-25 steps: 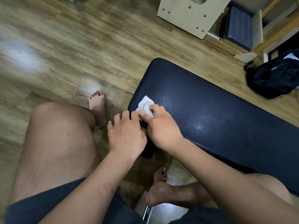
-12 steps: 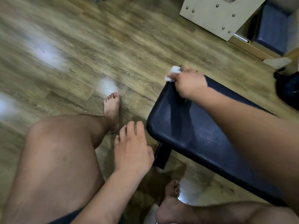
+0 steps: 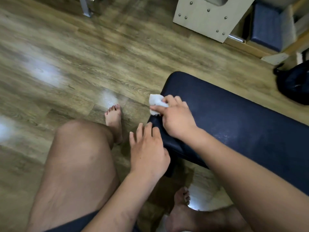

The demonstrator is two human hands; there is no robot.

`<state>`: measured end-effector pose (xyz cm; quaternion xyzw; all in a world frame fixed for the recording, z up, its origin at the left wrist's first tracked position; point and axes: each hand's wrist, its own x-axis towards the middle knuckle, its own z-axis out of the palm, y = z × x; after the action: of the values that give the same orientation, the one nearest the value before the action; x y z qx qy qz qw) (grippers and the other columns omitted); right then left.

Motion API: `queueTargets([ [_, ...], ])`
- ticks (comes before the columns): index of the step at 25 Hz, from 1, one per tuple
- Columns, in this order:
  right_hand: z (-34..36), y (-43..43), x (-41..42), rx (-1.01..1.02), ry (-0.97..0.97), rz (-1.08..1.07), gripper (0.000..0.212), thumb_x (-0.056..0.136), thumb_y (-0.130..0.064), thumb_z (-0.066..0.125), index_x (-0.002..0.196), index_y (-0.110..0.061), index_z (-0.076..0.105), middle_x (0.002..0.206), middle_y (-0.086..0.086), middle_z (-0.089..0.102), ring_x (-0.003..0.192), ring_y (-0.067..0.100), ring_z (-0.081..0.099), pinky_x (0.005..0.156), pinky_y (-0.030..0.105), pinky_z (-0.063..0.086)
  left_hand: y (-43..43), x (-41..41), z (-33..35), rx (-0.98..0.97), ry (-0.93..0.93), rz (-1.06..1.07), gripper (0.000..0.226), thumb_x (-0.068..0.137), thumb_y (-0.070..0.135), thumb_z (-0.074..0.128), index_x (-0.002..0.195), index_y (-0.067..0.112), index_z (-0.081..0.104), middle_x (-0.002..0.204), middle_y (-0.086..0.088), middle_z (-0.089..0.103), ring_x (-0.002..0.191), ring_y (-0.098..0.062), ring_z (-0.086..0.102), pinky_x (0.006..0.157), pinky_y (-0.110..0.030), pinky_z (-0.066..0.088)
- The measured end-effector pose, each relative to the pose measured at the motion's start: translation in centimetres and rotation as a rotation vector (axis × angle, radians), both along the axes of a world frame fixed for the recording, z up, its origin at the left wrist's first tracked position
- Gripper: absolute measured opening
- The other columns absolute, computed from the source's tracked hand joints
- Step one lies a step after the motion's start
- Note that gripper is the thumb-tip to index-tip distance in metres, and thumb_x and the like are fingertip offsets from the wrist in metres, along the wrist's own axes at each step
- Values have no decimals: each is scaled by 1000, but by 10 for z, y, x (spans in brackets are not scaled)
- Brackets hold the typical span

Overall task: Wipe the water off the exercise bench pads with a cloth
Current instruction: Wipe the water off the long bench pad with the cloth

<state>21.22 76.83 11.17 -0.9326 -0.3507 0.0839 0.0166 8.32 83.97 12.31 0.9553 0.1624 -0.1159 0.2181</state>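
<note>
Right hand (image 3: 177, 119): pinches white cloth (image 3: 156, 102) at bench pad (image 3: 234, 118) near end
Left hand (image 3: 148, 150): fingers straight, blurred, at pad edge
Hidden: cloth partly under fingers; pad cut off right

Free room is offered across the bench pad (image 3: 242, 124) rightward; its left end is occupied by the right hand (image 3: 177, 119), cloth (image 3: 156, 102) and left hand (image 3: 148, 153).

Cloth (image 3: 156, 101) partly under right hand (image 3: 177, 121); bench pad (image 3: 234, 118) cut by right edge.
</note>
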Motion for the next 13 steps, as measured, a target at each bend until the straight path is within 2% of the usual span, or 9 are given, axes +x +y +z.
queueTargets([
  [1, 2, -8, -7, 22, 12, 15, 66, 82, -45, 11, 138, -39, 44, 132, 1, 44, 113, 27, 39, 89, 36, 33, -5, -1, 1, 11, 0, -17, 59, 88, 24, 50, 144, 14, 35, 159, -4, 22, 150, -27, 10, 120, -53, 13],
  [3, 4, -24, -13, 36, -3, -13, 60, 90, -30, 26, 150, -30, 22, 145, 2, 38, 122, 26, 38, 96, 35, 35, -19, 2, 2, 21, -30, -52, 63, 86, 26, 53, 145, 13, 35, 160, -6, 23, 151, -29, 9, 120, -56, 11],
  [5, 4, -25, -11, -29, 21, -24, 65, 95, -17, 37, 153, -22, 6, 156, 2, 25, 136, 23, 28, 108, 33, 28, -28, 7, 0, 32, -58, -72, 64, 88, 32, 53, 145, 9, 35, 160, -9, 24, 151, -30, 9, 120, -56, 11],
  [8, 4, -17, 5, -130, 6, 11, 55, 101, -15, 29, 152, -20, 11, 160, 1, 15, 147, 20, 10, 118, 35, 12, -34, 12, -13, 75, -48, -92, 70, 95, 45, 43, 152, 8, 25, 163, -11, 17, 151, -29, 6, 122, -49, 11],
  [10, 4, -15, 29, -145, -26, 54, 49, 102, -17, 26, 150, -21, 20, 158, 0, 23, 146, 20, 16, 116, 37, 17, -34, 7, -19, 111, -69, -115, 72, 93, 49, 37, 150, 6, 33, 160, -14, 25, 150, -32, 17, 120, -49, 20],
  [13, 1, -10, 67, -221, -183, 72, 46, 99, -17, 30, 144, -24, 32, 149, -2, 38, 135, 24, 32, 103, 39, 30, -32, 1, -28, 151, -110, -144, 74, 86, 52, 35, 139, 3, 52, 149, -18, 44, 140, -36, 40, 112, -50, 37],
])
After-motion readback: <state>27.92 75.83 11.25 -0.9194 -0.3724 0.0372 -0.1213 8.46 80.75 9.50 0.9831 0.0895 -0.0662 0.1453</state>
